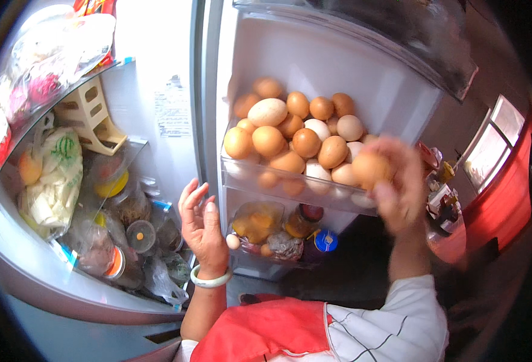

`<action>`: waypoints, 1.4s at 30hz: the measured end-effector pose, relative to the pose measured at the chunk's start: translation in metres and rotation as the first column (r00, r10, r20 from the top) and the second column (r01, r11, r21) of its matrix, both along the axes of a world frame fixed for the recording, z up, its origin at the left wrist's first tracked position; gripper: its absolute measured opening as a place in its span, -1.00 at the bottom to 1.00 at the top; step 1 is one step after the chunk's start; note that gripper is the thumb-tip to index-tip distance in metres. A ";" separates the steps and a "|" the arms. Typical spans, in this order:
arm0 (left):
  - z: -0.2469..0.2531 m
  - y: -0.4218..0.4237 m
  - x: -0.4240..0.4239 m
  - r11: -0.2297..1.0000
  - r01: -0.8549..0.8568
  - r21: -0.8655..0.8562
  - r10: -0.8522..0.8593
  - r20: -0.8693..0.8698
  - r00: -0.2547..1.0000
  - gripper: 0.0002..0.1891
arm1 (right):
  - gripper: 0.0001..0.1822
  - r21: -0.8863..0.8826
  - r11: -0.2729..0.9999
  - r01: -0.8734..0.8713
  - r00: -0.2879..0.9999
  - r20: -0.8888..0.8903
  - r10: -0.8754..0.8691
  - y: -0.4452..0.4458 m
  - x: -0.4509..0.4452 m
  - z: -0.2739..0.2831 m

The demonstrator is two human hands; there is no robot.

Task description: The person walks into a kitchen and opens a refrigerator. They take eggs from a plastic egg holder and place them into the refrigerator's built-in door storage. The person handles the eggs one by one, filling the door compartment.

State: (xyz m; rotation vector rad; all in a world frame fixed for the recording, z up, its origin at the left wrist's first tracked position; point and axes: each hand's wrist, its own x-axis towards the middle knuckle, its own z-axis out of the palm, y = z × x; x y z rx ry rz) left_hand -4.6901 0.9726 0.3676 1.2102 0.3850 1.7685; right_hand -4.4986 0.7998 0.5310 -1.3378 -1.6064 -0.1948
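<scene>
My right hand (403, 181), blurred, has its fingers around a brown egg (370, 169) at the right end of a clear refrigerator door bin (266, 174). That bin is heaped with brown eggs (268, 140) and paler ones such as a speckled egg (267, 112). Some eggs rise well above the bin's front wall. My left hand (205, 231), with a pale bangle (211, 277) at the wrist, is raised between the door and the refrigerator's inside. Its fingers are apart and hold nothing. Whether the egg in my right hand touches its neighbours, I cannot tell.
A lower door bin holds jars, one with a blue lid (326, 240), and a small pale egg (233, 241). Another bin (361, 40) juts out above. Glass shelves at left carry bagged food (53, 181), a cream plastic rack (92, 117) and several jars.
</scene>
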 end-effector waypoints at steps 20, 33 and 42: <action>-0.049 0.032 -0.026 0.897 -0.020 -0.442 0.191 0.347 0.918 -0.73 | -0.47 -0.030 0.692 -0.721 0.443 -0.788 0.428 0.372 -0.197 -0.095; -0.070 0.041 -0.025 0.888 -0.054 -0.457 0.189 0.256 0.948 -0.73 | -0.79 -0.437 0.890 -0.130 0.814 0.466 0.348 0.453 -0.226 -0.065; -0.077 0.046 -0.028 0.867 -0.014 -0.498 0.170 0.269 0.948 -0.74 | -0.65 -0.366 0.856 -0.365 0.830 0.288 0.477 0.465 -0.234 -0.085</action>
